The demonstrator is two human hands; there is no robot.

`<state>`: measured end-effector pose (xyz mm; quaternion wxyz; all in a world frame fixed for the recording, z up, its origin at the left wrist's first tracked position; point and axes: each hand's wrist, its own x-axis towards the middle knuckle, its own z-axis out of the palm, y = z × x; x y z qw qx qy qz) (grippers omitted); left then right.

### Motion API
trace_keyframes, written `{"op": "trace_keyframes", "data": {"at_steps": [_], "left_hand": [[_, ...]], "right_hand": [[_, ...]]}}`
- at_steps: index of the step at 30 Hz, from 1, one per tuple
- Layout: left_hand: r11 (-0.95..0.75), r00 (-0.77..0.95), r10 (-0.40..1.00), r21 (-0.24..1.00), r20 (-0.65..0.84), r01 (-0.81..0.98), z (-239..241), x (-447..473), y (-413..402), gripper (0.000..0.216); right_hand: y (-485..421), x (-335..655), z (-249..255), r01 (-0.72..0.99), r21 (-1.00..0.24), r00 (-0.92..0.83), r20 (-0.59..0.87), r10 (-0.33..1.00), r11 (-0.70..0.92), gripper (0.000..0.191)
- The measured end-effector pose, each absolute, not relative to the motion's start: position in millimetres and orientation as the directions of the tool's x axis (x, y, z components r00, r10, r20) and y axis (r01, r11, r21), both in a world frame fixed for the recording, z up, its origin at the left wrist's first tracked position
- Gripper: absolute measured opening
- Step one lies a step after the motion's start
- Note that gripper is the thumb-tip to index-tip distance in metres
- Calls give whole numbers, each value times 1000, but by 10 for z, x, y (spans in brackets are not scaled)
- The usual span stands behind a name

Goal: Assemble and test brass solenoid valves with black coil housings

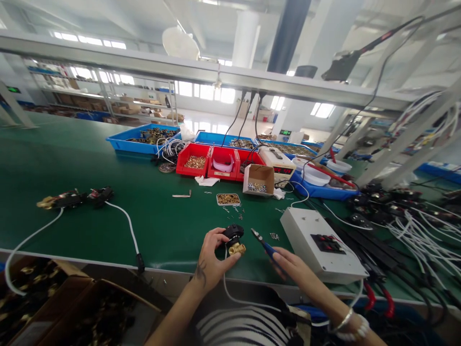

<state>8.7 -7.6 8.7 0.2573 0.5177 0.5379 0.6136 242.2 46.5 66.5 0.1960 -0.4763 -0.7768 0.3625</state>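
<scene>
My left hand point(212, 259) is closed around a small black valve part with a brass fitting point(235, 240), held just above the near edge of the green table point(108, 226). A white cable hangs down from that part. My right hand point(291, 266) grips blue-handled pliers point(264, 244), whose tip points up and left toward the valve part, a short way off it. A few small screws point(274, 236) lie on the table just beyond the pliers.
A white test box with red switches point(320, 245) sits right of my hands. Red bins point(211, 161) and blue trays point(144, 139) of brass parts stand at the back. Black cabled assemblies point(75, 198) lie left; a heap of white-cabled units point(406, 216) lies right. Cardboard boxes point(54, 307) sit below left.
</scene>
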Motion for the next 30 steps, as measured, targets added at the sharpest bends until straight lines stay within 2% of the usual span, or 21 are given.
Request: {"op": "trace_keyframes", "data": {"at_steps": [2,4,7,9,10,12,13,14,16,18,19,20,21,23,24,25,26,28,29,30], "left_hand": [[-288,-321,878,927,355,238,91,89,-79,28],[-286,-315,882,929,351,235,101,92,-84,29],[-284,-309,886,931,347,230,117,94,-89,29],[-285,-305,887,931,346,228,123,92,-90,29],[-286,-303,888,931,346,226,126,91,-89,29],[-283,-304,889,933,343,224,128,88,-89,29],[-282,-306,889,934,341,222,128,86,-89,28],[-279,-309,889,935,338,220,128,85,-89,29],[-275,-311,890,937,333,217,127,81,-91,29],[-273,-308,893,938,329,213,125,78,-93,30],[-271,-307,894,939,326,210,125,77,-92,30],[-269,-306,895,941,323,206,124,76,-91,30],[-267,-306,897,942,320,202,124,75,-89,29],[-261,-308,899,946,311,193,123,75,-82,29],[-258,-308,901,948,306,188,120,75,-79,29],[-255,-308,902,950,302,182,116,74,-75,29],[-253,-308,904,951,298,178,111,74,-71,30],[-249,-309,905,953,292,171,96,72,-65,30],[-248,-309,905,954,291,170,88,71,-62,31],[-248,-309,906,954,290,170,82,71,-60,31]], "right_hand": [[454,2432,807,483,-841,-437,11,899,245,43],[409,2382,904,443,-832,-328,196,924,334,40],[356,2227,924,486,-692,-141,541,829,534,30],[383,2119,884,528,-573,-178,647,741,627,28],[415,2077,867,554,-512,-275,631,725,656,28],[498,2028,867,595,-412,-523,454,722,690,30],[535,2019,886,600,-391,-599,359,716,698,31],[563,2018,916,599,-392,-621,322,714,698,31],[585,2021,978,586,-430,-517,454,725,687,26],[572,2019,1006,585,-471,-271,653,707,660,20],[561,2014,1003,593,-478,-188,700,689,648,19],[554,2011,993,607,-470,-188,698,690,641,19],[551,2011,981,625,-447,-270,645,715,640,21],[564,2029,976,638,-367,-533,424,733,677,27],[575,2046,987,628,-341,-611,340,715,699,28],[586,2065,1004,618,-338,-621,343,705,710,26],[596,2081,1020,614,-358,-558,434,708,703,23],[603,2095,1031,601,-424,-273,687,673,677,18],[601,2089,1019,598,-437,-164,754,636,672,18],[599,2076,998,598,-424,-146,777,612,680,19]]}}
